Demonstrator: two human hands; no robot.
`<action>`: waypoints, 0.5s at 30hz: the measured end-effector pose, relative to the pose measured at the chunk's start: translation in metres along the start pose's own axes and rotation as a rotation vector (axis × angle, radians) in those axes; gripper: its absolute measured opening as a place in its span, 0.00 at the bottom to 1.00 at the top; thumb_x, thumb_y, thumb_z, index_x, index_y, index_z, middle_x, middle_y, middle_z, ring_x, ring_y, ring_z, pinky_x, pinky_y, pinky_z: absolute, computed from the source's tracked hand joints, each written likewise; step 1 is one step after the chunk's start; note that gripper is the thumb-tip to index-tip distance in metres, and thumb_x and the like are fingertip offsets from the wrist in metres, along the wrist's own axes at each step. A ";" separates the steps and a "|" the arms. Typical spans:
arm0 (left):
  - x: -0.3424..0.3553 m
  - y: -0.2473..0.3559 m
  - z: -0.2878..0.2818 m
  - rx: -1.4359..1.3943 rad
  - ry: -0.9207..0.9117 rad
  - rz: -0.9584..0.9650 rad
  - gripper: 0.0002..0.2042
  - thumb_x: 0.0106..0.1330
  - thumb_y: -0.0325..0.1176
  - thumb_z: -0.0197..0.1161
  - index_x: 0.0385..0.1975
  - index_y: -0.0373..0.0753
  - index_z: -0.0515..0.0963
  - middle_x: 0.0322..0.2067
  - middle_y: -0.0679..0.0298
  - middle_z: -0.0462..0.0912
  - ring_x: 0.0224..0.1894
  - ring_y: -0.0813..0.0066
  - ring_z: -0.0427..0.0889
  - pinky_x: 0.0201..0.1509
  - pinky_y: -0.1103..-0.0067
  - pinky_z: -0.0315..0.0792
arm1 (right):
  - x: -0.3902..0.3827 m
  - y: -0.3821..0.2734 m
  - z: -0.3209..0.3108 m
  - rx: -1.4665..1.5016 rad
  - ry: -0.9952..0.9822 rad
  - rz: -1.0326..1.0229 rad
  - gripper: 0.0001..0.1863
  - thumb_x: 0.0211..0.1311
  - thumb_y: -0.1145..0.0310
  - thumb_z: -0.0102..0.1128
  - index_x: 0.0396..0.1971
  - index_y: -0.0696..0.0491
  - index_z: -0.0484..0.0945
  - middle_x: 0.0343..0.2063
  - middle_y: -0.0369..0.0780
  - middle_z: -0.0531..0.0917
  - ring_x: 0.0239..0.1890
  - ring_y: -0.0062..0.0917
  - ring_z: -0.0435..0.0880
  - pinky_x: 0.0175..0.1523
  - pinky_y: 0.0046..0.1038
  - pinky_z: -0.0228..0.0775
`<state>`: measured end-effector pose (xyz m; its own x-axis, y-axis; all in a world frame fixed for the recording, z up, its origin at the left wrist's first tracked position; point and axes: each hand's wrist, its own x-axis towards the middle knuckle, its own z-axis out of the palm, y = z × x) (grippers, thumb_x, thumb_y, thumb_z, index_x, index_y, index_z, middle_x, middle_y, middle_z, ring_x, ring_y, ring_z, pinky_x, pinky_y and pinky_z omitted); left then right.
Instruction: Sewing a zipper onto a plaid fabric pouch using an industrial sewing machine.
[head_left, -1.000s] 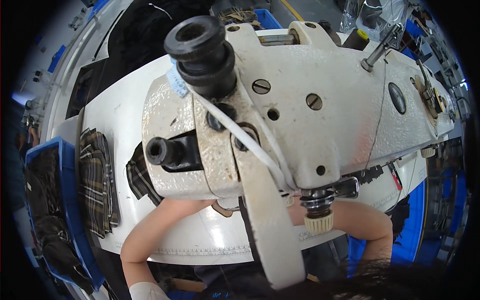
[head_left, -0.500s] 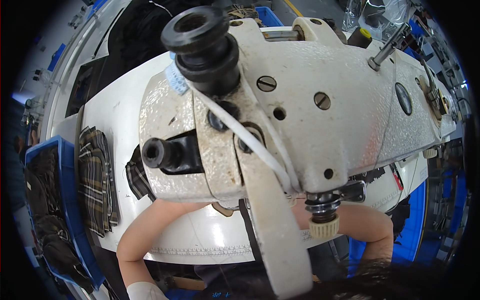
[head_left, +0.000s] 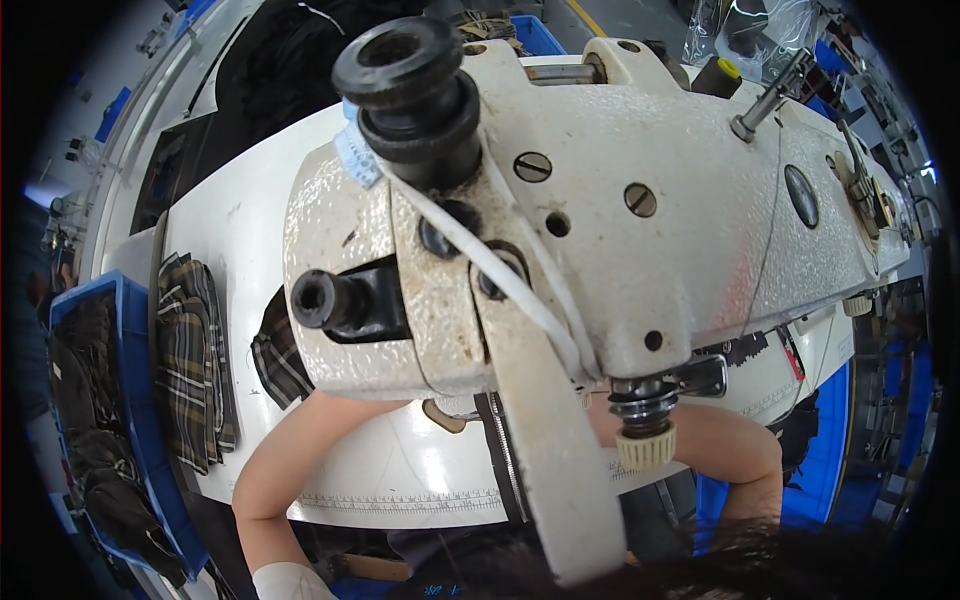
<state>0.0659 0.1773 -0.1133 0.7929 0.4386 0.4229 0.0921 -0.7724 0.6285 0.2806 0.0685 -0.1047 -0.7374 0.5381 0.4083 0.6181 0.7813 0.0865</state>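
Note:
A white sewing machine head (head_left: 690, 260) fills the middle of the view and hides both of my hands. My left forearm bends in from the lower left and passes under the machine's left end. From the lower right, my right forearm reaches in behind the cream tension knob (head_left: 646, 450). Neither hand's fingers show, nor anything they may hold. Between the forearms, a black zipper (head_left: 506, 455) with metal teeth runs from beneath the machine toward the table's near edge. Part of a dark plaid cloth piece (head_left: 280, 355) pokes out by the machine's left end, close to my left forearm.
Folded plaid pieces (head_left: 190, 365) lie on the white table (head_left: 390, 470) at left. Beside them stands a blue bin (head_left: 140, 400) of dark cloth. Black fabric (head_left: 285, 75) is piled at the far left. A red-handled tool (head_left: 791, 355) lies at right, near another blue bin (head_left: 840, 440).
The machine sits slightly differently in the picture, with a little more of the plaid piece showing at its left end. Both forearms stay nearly in place.

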 end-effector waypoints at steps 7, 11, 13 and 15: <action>0.006 0.013 -0.015 -0.092 0.000 -0.134 0.09 0.54 0.29 0.55 0.33 0.36 0.79 0.33 0.52 0.81 0.38 0.50 0.79 0.41 0.63 0.71 | 0.000 0.005 0.000 0.018 0.035 -0.028 0.22 0.38 0.69 0.57 0.38 0.63 0.76 0.20 0.37 0.78 0.23 0.25 0.80 0.20 0.24 0.71; 0.002 0.034 -0.030 0.836 -0.326 0.462 0.09 0.52 0.28 0.56 0.32 0.36 0.79 0.32 0.50 0.80 0.38 0.51 0.79 0.41 0.62 0.71 | 0.003 0.000 -0.003 0.108 -0.105 0.046 0.22 0.37 0.70 0.58 0.37 0.63 0.76 0.20 0.36 0.78 0.21 0.24 0.80 0.18 0.23 0.70; 0.000 0.041 -0.016 0.687 -0.208 0.178 0.10 0.51 0.27 0.57 0.33 0.37 0.79 0.32 0.48 0.80 0.38 0.51 0.79 0.41 0.62 0.71 | 0.001 0.001 0.001 0.088 -0.052 0.033 0.21 0.37 0.71 0.58 0.37 0.63 0.76 0.19 0.36 0.77 0.20 0.24 0.80 0.18 0.24 0.71; 0.000 0.047 -0.012 0.594 -0.213 0.132 0.12 0.51 0.30 0.58 0.36 0.40 0.78 0.37 0.48 0.80 0.37 0.47 0.79 0.42 0.59 0.69 | 0.002 0.003 0.001 0.094 -0.024 0.038 0.21 0.37 0.71 0.58 0.36 0.63 0.76 0.18 0.36 0.77 0.20 0.24 0.80 0.18 0.24 0.71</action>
<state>0.0631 0.1462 -0.0758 0.9170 0.2692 0.2944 0.2551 -0.9631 0.0862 0.2808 0.0720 -0.1045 -0.7209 0.5744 0.3878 0.6182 0.7859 -0.0149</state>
